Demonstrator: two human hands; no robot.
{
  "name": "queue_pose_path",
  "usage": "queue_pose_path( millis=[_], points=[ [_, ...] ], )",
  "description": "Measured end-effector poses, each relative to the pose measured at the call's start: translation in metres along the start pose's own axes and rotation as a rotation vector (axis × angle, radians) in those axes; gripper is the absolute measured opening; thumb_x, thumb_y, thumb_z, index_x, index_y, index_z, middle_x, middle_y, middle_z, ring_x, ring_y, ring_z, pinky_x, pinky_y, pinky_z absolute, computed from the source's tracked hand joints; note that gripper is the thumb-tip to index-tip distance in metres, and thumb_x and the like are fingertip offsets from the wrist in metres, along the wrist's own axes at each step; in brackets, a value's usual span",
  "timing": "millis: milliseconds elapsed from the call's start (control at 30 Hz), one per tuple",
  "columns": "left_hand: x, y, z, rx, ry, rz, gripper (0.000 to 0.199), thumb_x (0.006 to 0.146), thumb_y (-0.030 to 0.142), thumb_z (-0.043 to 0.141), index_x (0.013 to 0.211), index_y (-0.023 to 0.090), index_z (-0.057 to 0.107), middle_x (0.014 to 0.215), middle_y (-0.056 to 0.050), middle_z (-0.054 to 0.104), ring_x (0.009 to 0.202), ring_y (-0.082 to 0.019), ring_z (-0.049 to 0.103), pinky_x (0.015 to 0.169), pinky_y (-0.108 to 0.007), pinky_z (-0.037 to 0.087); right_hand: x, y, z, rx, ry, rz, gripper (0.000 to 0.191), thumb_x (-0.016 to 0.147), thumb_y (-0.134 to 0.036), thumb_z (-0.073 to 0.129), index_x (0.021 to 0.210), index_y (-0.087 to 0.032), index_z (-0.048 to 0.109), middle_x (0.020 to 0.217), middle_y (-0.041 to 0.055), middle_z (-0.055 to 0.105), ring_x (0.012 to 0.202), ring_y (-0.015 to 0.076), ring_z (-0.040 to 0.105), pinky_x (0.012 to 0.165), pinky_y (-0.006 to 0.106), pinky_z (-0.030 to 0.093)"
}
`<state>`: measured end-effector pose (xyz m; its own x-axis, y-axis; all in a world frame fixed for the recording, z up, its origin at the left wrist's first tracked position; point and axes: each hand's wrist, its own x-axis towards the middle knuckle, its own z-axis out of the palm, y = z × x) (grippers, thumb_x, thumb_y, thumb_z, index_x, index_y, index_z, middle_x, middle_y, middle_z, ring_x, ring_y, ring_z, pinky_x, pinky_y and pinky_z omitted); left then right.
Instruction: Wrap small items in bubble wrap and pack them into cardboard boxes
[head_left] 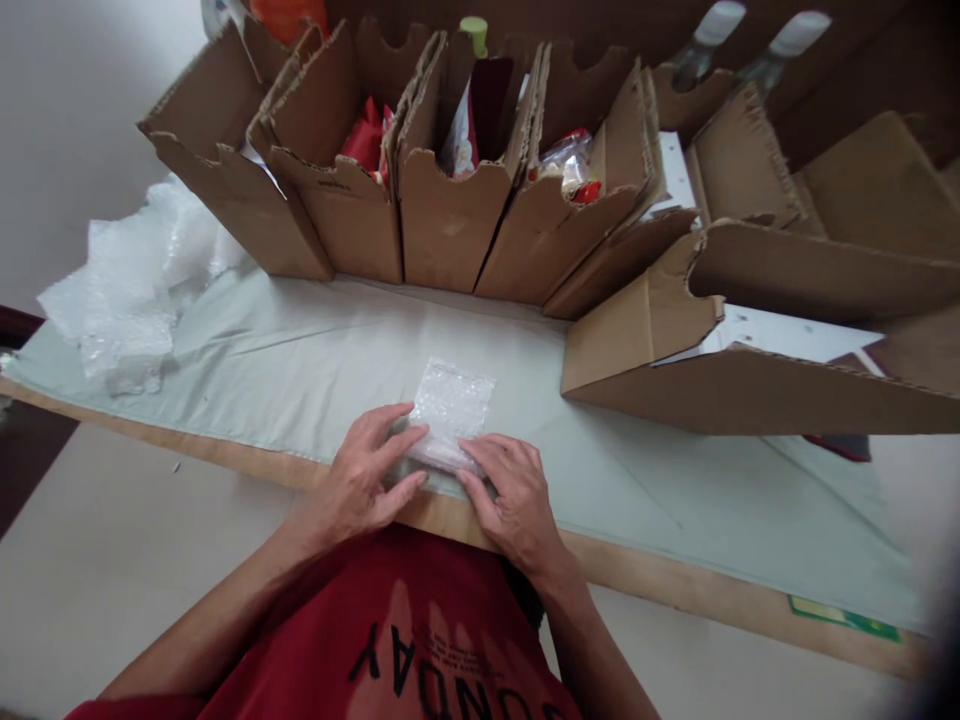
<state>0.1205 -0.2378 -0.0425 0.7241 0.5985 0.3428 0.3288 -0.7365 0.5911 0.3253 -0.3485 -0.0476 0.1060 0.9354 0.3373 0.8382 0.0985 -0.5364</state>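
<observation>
At the near edge of the table (442, 518), a piece of bubble wrap (454, 397) lies on the pale cloth (360, 350), its near end folded into a thick band (441, 456). The right hand (514, 490) holds the band's right end between thumb and fingers; the left hand (373, 465) touches the left end, thumb and fingers parted, and whether it grips cannot be told. Uneven pressure could skew the folds, and the springy plastic might uncurl if the fingers lift. If something lies inside, which cannot be seen, it could slide out sideways. So close to the edge, a slip might drop the wrap.
</observation>
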Motion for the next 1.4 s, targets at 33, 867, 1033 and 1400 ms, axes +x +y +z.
queue_pose_path(
  millis=[33, 867, 1033, 1400],
  points=[
    [-0.002, 0.000, -0.001, -0.008, -0.016, 0.029, 0.043, 0.096, 0.024, 0.064, 0.138, 0.025, 0.058, 0.143, -0.015, 0.057, 0.132, -0.030, 0.055, 0.107, -0.050, 0.051, 0.000, 0.000, -0.001, 0.024, -0.001, 0.000, 0.024, 0.104, -0.029, 0.054, 0.123, -0.022, 0.067, 0.106, 0.0065, 0.077, 0.102, 0.0243, 0.066, 0.091, 0.042, 0.047],
    [0.005, 0.040, 0.017, -0.993, 0.013, -0.672, 0.051, 0.089, 0.036, 0.066, 0.136, 0.017, 0.057, 0.123, -0.014, 0.074, 0.113, -0.027, 0.071, 0.099, -0.042, 0.058, -0.013, -0.020, -0.006, 0.317, -0.007, 0.281, 0.028, 0.105, -0.039, 0.051, 0.118, -0.024, 0.071, 0.119, 0.0087, 0.073, 0.109, 0.0232, 0.068, 0.096, 0.039, 0.055],
    [0.015, 0.055, 0.004, -0.751, -0.212, -0.419, 0.051, 0.084, 0.026, 0.065, 0.134, 0.019, 0.062, 0.128, -0.012, 0.073, 0.115, -0.028, 0.071, 0.099, -0.039, 0.058, -0.022, -0.015, -0.030, 0.611, -0.013, 0.370, 0.066, 0.092, -0.058, 0.066, 0.146, -0.021, 0.056, 0.137, 0.0139, 0.065, 0.110, 0.0240, 0.069, 0.094, 0.036, 0.057],
    [0.012, 0.057, 0.036, -0.360, -0.095, -0.055, 0.055, 0.091, 0.021, 0.064, 0.144, 0.029, 0.052, 0.139, -0.010, 0.067, 0.127, -0.026, 0.066, 0.105, -0.041, 0.057, -0.029, -0.026, -0.057, 0.371, 0.438, 0.226, 0.022, 0.092, -0.019, 0.066, 0.114, -0.023, 0.068, 0.105, 0.0046, 0.076, 0.093, 0.0190, 0.071, 0.083, 0.030, 0.058]
  ],
)
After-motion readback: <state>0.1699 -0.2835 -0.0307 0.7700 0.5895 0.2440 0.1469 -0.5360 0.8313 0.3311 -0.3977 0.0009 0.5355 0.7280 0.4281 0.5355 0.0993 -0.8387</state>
